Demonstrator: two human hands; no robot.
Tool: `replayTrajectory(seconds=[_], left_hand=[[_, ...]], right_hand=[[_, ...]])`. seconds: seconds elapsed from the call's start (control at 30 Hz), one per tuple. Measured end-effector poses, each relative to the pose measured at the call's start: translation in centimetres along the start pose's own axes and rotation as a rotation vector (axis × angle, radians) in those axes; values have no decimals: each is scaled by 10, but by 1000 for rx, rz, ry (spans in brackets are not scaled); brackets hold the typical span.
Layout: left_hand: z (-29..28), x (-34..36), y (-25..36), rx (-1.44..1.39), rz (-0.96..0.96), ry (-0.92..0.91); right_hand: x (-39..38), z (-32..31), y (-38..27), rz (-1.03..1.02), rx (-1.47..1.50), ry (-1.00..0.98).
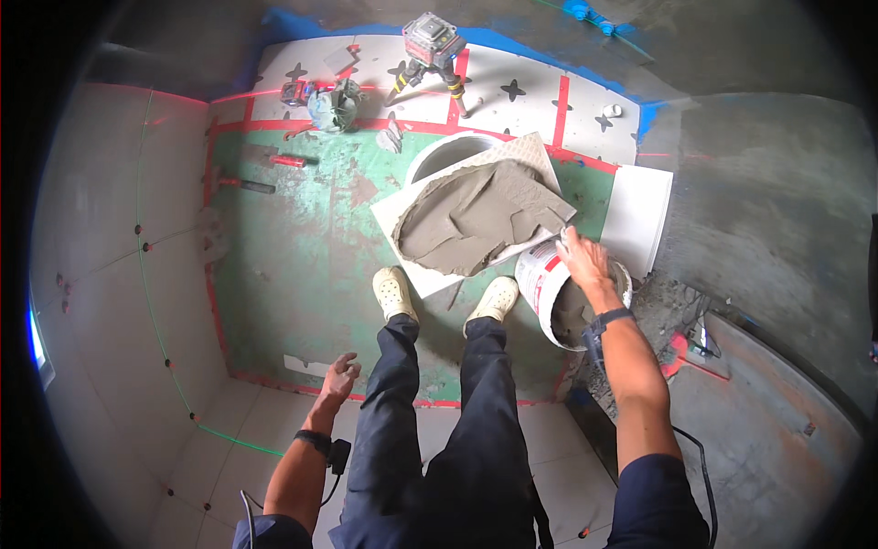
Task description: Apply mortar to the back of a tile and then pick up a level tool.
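Observation:
Grey mortar (453,220) lies in a thick, ridged mound on a pale tile (416,277), set at an angle in front of my feet. My right hand (587,259) is closed at the tile's right corner, gripping what looks like a flat trowel (541,199) whose blade is smeared with mortar. Its handle is mostly hidden by my fingers. Below that hand a white bucket (540,279) leans, with more grey mortar inside. My left hand (342,373) hangs beside my left leg with its fingers loosely apart, holding nothing.
Behind the tile stands a round white bucket (428,157). Farther back are a laser level (433,38) on a small tripod and a plastic-wrapped bundle (333,108). Red-handled tools (289,161) lie on the green floor at left. A white panel (637,218) and rubble (660,302) lie at right.

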State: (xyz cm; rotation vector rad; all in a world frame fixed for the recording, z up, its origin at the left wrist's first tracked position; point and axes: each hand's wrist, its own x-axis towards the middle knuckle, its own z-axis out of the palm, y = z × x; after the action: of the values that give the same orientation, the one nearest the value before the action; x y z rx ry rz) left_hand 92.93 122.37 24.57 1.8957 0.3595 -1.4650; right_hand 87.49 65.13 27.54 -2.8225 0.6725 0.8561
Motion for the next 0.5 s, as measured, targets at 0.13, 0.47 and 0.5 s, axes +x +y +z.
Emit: replayTrajectory(seconds=[0.13,0.47,0.5], left_hand=[[26,14,2,14,-6,9],[110,17,43,28,75,-64],[113,14,44,34,61,-55]], right_hand=[[-23,74,-10,-20,723,101],[-43,51,6,272,1226,-223],[-62,41,-25,455,1503,-457]])
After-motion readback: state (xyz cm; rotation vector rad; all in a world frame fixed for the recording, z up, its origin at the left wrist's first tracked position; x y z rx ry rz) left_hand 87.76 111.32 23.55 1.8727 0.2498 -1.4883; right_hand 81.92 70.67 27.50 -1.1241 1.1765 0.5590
